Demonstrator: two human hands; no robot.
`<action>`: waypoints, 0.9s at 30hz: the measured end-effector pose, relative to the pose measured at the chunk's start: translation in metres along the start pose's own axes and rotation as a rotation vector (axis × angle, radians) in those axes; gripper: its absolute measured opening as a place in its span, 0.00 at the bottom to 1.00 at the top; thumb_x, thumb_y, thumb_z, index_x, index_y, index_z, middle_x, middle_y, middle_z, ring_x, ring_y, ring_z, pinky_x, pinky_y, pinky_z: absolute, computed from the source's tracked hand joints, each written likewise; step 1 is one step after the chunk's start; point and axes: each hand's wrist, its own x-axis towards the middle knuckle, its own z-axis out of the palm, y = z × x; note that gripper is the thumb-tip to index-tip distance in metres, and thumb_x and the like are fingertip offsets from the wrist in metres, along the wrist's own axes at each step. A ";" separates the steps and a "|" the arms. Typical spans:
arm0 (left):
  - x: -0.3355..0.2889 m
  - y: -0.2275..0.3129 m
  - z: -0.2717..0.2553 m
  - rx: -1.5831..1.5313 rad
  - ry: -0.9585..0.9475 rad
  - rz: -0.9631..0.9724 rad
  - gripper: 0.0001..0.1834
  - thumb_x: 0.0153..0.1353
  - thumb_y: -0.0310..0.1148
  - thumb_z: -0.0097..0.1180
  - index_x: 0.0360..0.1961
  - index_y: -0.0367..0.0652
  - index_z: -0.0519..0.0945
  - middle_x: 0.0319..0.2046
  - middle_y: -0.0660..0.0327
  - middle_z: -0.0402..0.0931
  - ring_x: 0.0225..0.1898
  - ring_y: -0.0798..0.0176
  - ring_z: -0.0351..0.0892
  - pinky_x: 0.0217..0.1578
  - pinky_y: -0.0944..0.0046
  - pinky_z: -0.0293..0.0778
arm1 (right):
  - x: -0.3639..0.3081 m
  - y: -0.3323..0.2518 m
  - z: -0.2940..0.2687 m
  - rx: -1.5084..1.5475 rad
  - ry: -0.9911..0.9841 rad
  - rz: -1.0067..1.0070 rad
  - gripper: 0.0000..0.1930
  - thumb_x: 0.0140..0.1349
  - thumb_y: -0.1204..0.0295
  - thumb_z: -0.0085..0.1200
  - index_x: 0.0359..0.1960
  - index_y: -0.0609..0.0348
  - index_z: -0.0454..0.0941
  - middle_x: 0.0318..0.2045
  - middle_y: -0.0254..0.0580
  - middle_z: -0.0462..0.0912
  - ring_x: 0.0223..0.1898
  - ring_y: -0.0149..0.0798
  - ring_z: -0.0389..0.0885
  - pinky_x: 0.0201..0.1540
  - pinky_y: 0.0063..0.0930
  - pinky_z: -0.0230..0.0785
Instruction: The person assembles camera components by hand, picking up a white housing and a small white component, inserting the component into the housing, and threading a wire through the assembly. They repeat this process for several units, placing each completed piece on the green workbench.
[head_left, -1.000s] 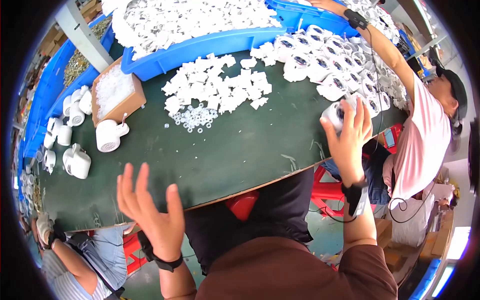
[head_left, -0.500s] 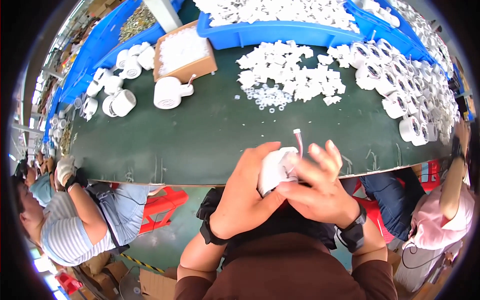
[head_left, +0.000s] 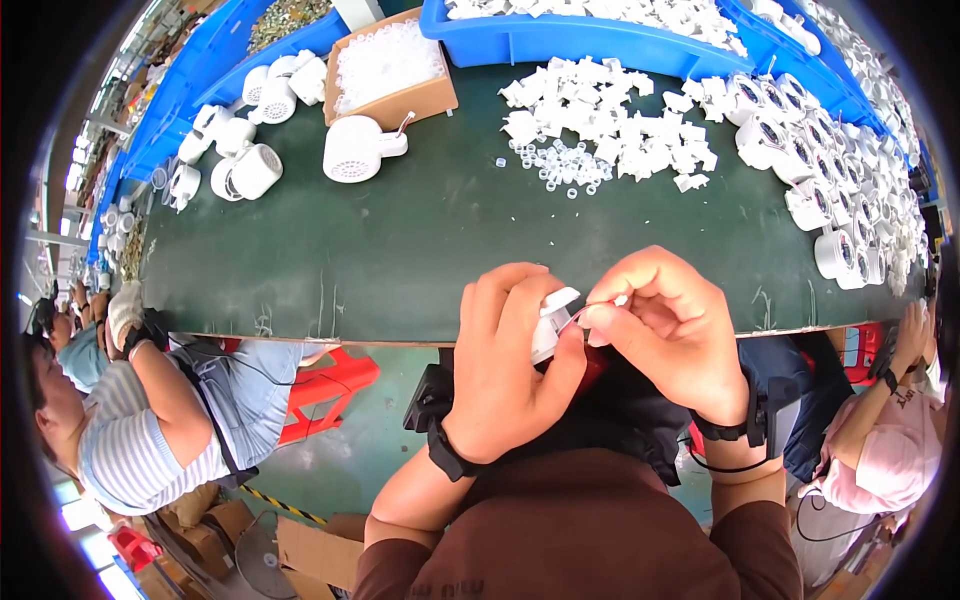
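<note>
My left hand (head_left: 512, 365) is wrapped round a white plastic housing (head_left: 548, 328), which is partly hidden behind its fingers. From the housing runs a thin cable with red and pale wires (head_left: 574, 318), ending in a small white connector (head_left: 621, 300). The thumb and index finger of my right hand (head_left: 675, 340) pinch this cable close to the connector. Both hands are at the near edge of the dark green table (head_left: 420, 250). Beyond them lie a pile of small clear rings (head_left: 565, 165) and a heap of white plastic pieces (head_left: 640, 135).
One white housing (head_left: 352, 150) stands by a cardboard box (head_left: 425, 100) of translucent parts. More white housings (head_left: 255, 170) sit at left, and many round ones (head_left: 800, 155) at right. A blue bin (head_left: 590, 45) lines the back. People sit on both sides, near a red stool (head_left: 335, 385).
My right hand has closed on the cable, which stood upright before and now stretches sideways. The housing has turned in my left hand. The view has shifted slightly.
</note>
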 end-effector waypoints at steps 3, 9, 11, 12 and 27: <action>0.006 0.001 -0.002 0.044 0.033 -0.003 0.13 0.58 0.24 0.58 0.45 0.39 0.79 0.45 0.54 0.75 0.43 0.48 0.73 0.43 0.54 0.72 | -0.006 0.001 0.001 -0.128 0.074 0.002 0.07 0.68 0.86 0.55 0.46 0.65 0.77 0.42 0.38 0.80 0.42 0.27 0.78 0.47 0.24 0.73; 0.007 0.007 0.000 -0.045 0.060 -0.085 0.08 0.64 0.23 0.51 0.44 0.34 0.77 0.45 0.49 0.76 0.44 0.49 0.76 0.46 0.55 0.73 | -0.003 0.039 0.016 -0.277 0.278 -0.299 0.05 0.68 0.84 0.57 0.43 0.63 0.79 0.40 0.35 0.81 0.37 0.22 0.75 0.41 0.20 0.72; 0.006 0.006 -0.001 -0.073 0.038 -0.071 0.08 0.65 0.24 0.50 0.44 0.34 0.77 0.45 0.49 0.76 0.44 0.49 0.76 0.46 0.55 0.73 | -0.005 0.037 0.023 -0.089 0.287 -0.172 0.04 0.69 0.82 0.57 0.43 0.63 0.78 0.41 0.35 0.82 0.38 0.22 0.76 0.42 0.20 0.72; 0.006 0.004 -0.002 -0.100 0.014 -0.057 0.08 0.67 0.25 0.50 0.44 0.34 0.77 0.45 0.49 0.76 0.45 0.49 0.76 0.46 0.55 0.73 | -0.005 0.037 0.026 0.099 0.294 -0.044 0.04 0.70 0.80 0.57 0.44 0.63 0.77 0.41 0.34 0.82 0.38 0.22 0.76 0.43 0.20 0.72; -0.013 -0.005 -0.039 0.059 0.025 -0.109 0.07 0.69 0.29 0.54 0.41 0.34 0.78 0.42 0.50 0.78 0.41 0.53 0.79 0.44 0.59 0.75 | 0.040 0.048 -0.044 -1.019 0.421 -0.337 0.11 0.65 0.80 0.58 0.48 0.60 0.81 0.42 0.40 0.83 0.41 0.39 0.81 0.48 0.27 0.73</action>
